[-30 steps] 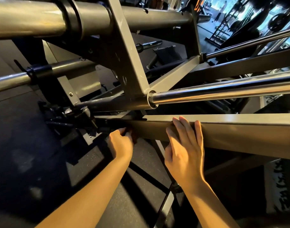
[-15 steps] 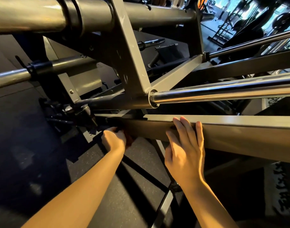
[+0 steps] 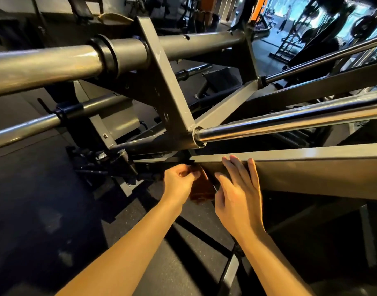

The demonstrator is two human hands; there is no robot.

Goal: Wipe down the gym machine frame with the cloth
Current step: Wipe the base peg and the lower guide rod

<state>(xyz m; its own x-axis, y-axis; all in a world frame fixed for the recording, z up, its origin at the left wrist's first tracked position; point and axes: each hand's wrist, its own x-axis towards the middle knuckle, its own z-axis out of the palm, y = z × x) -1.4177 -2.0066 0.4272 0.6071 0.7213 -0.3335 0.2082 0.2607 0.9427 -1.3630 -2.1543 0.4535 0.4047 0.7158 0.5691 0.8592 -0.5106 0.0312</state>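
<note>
Left hand [image 3: 179, 180] draws back along the frame beam [image 3: 311, 171], fingers pinching what looks like the cloth [image 3: 201, 190]; right hand [image 3: 239, 189] stays flat, bracing. Another pass looks due.

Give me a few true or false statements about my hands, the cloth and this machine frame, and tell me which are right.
1. The left hand grips the cloth. True.
2. The right hand holds the cloth too. False: its straight fingers rest on the top edge of the grey frame beam.
3. The cloth is white. False: it is dark reddish-brown.
4. A chrome bar runs above the beam. True.
</note>
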